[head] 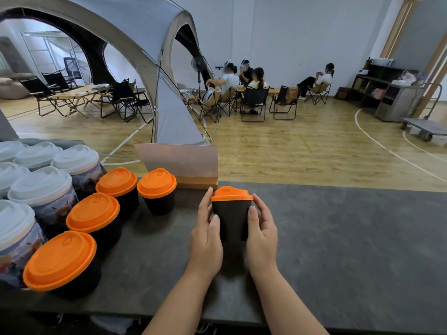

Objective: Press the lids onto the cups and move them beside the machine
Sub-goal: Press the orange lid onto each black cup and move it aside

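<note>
Two forearms come up from the bottom edge of the frame and meet at the centre, over a dark counter [338, 238]. The left hand [206, 235] and the right hand [262, 234] hold a black cup [231, 220] between them, one on each side, fingers curled round its wall. An orange lid [231, 194] sits on the cup. At lower left stand four more orange-lidded cups [93, 212], beside white-lidded cups [40, 187].

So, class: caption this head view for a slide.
Both hands grip a black cup with an orange lid.
</note>
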Tool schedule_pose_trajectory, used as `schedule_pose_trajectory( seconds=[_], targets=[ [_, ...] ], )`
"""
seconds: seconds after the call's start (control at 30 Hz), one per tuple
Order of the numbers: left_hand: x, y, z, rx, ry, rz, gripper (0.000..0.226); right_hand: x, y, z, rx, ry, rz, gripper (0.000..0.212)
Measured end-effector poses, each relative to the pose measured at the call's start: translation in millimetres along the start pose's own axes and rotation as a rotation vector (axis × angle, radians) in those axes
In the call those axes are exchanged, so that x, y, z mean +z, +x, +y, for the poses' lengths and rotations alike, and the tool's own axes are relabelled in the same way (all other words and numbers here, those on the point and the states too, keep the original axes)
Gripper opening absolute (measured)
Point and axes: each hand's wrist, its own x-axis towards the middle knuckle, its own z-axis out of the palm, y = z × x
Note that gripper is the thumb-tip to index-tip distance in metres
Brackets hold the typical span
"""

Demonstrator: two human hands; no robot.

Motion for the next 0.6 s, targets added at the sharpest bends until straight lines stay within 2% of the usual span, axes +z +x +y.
schedule_pose_trajectory(
  seconds=[0.23, 0.43, 0.6],
  targets=[
    [-2, 6, -6, -0.013, 0.01, 0.156, 0.041, 0, -4, -9, -0.119, -0.031, -0.05, 0.034],
    [0, 7, -4, -0.095, -0.053, 0.137, 0.037, -1, -6, -7, -0.269, -0.182, -0.088, 0.043],
    [0, 7, -6, -0.138, -0.086, 0.105, 0.037, -1, -5, -3, -0.272, -0.183, -0.104, 0.042]
  ],
)
